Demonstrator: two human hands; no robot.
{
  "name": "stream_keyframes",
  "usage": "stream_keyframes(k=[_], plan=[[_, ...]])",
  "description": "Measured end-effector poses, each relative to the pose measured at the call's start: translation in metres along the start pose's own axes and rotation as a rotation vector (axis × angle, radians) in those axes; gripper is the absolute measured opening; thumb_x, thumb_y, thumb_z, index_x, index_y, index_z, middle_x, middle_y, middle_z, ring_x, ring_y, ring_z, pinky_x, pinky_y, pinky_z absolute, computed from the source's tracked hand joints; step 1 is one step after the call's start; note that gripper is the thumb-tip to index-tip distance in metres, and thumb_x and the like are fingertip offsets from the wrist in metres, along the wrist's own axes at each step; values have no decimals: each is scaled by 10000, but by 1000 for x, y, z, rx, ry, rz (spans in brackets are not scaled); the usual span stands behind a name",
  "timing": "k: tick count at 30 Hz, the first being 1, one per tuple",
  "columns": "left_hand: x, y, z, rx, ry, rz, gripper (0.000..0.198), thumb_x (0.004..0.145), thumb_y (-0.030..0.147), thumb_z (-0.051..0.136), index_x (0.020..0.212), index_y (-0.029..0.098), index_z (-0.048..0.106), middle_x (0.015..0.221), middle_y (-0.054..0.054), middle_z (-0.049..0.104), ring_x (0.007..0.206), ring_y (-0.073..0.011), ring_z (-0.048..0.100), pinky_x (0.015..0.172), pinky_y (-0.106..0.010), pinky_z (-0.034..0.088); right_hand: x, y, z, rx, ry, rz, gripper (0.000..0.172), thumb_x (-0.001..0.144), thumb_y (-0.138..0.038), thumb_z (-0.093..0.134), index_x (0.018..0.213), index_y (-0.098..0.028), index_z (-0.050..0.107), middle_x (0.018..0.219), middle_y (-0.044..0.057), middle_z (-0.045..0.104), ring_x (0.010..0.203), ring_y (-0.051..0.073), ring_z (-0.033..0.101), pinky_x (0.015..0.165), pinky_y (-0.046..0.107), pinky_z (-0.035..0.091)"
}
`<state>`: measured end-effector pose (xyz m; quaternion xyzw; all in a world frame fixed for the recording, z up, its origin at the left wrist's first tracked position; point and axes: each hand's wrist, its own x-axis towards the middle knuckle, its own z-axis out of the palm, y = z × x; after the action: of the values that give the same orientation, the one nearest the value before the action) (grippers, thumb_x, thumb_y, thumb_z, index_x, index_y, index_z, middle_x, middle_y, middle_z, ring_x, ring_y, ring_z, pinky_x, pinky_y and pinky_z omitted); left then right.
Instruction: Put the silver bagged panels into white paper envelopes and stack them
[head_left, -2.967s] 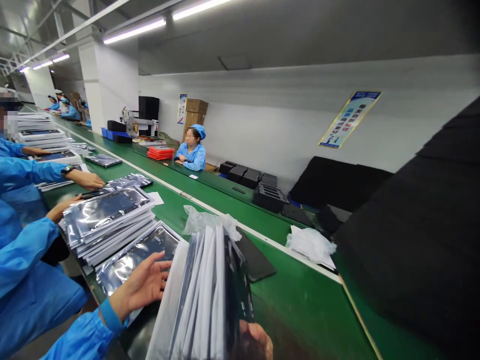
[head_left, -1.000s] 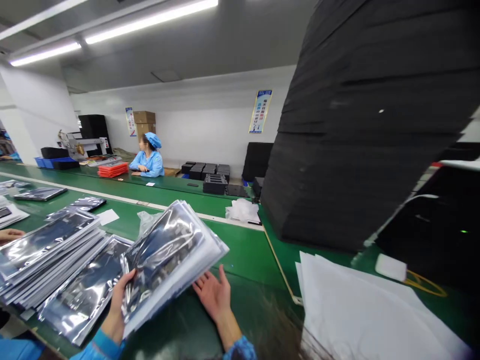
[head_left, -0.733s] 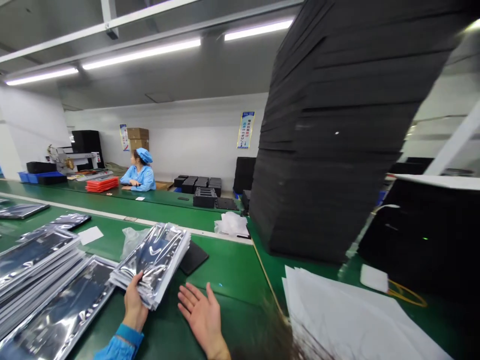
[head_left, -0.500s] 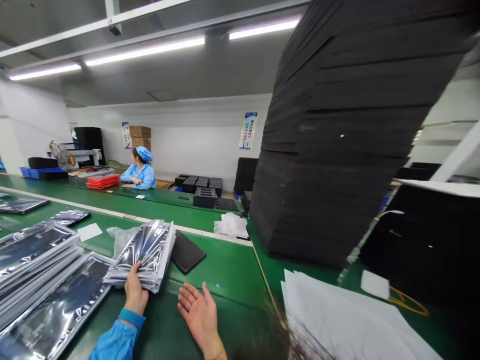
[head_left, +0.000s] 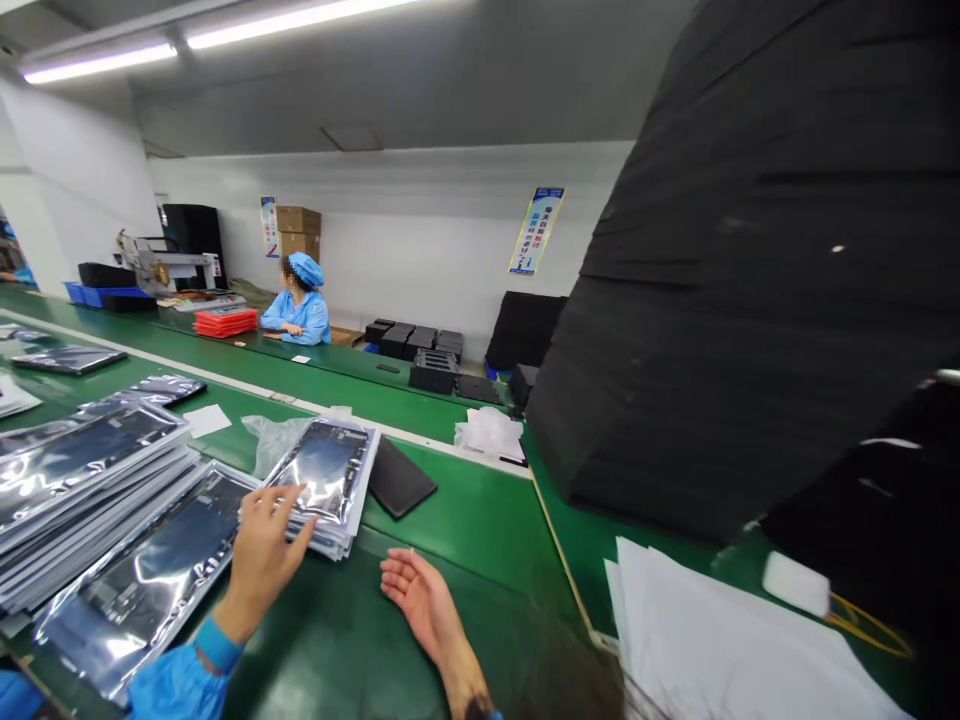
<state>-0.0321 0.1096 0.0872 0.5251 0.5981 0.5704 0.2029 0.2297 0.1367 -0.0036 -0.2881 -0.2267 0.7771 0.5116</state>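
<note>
Small stack of film-covered panels (head_left: 330, 465), head view: lies flat on green bench (head_left: 480, 540), beside matte black slab (head_left: 401, 480); flat placement probably steadies slick layers. Left hand (head_left: 264, 550) open, fingers spread over near-left corner, contact unclear. Right hand (head_left: 424, 597) empty, loosely curled, apart from stack. Film glossy, reflective; white edges uneven; slab rectangular.

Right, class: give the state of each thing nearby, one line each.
Small bagged stack, lying flat
Left hand, open at that stack's near corner
Right hand, empty, half curled
Large bagged stack, edges uneven
Dark panel, lying flat
Plastic bag, crumpled
White sheets, overlapping
Ceiling lights, on
</note>
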Motion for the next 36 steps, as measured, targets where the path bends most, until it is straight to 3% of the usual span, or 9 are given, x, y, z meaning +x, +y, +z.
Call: stream_keyframes(k=[3,6,12,18,22,24,27,31,36], plan=[[21,2,14,327,-234,424,214,790,382,824,996,325,809,1253,-71,755,1382,-396,503,1199,-612,391,0,4,-3,-69,27,-42,268,704,-503,831,802,-255,800,780,46,844,706,186,746,748,348,564],[27,-11,32,637,-279,673,294,857,390,757,1130,285,784,1272,-101,757,1338,-418,553,1116,-611,473,1,6,-6,-124,29,-75,222,756,-500,772,796,-283,800,783,27,840,704,201,745,754,391,549],[13,-39,60,743,-123,565,373,888,303,644,1226,164,717,1326,-196,739,1286,-444,639,1105,-613,495,3,5,-5,-133,-4,-57,281,788,-507,774,866,-240,817,822,60,848,722,188,753,754,350,542],[25,-27,53,708,-137,522,320,978,283,528,1233,203,704,1024,-138,814,941,-294,785,901,-379,603,1,2,-1,-114,-10,-35,315,760,-508,810,861,-210,818,804,70,840,692,177,749,727,321,557],[36,-27,36,684,-228,602,407,895,473,702,1215,223,733,1246,-149,784,1284,-389,659,1127,-538,506,-1,-1,3,-98,-19,-25,335,744,-494,836,872,-185,805,803,81,836,688,166,750,724,306,566],[36,-31,30,719,-273,605,449,862,504,738,1227,244,748,1331,-139,758,1354,-419,611,1167,-595,468,-2,-2,5,-85,-23,-24,345,737,-497,845,869,-182,798,798,80,834,688,163,749,726,303,570],[32,-40,26,736,-311,598,378,932,429,654,1264,272,744,1373,-117,745,1332,-390,646,1146,-569,507,-2,-3,6,-67,-28,-24,375,720,-505,859,864,-165,792,783,86,828,675,164,748,719,300,570],[29,-45,27,671,-403,698,339,999,317,513,1201,222,767,1306,-129,780,1286,-323,694,1146,-483,541,-2,-3,5,-57,-33,-19,399,706,-494,870,872,-142,786,783,99,818,674,176,748,714,309,565],[33,-40,28,639,-355,738,299,971,244,522,1078,183,795,1186,-157,821,1200,-300,746,1088,-407,597,0,-2,4,-48,-32,-23,427,701,-492,876,880,-118,774,782,112,811,675,188,743,724,336,558]])
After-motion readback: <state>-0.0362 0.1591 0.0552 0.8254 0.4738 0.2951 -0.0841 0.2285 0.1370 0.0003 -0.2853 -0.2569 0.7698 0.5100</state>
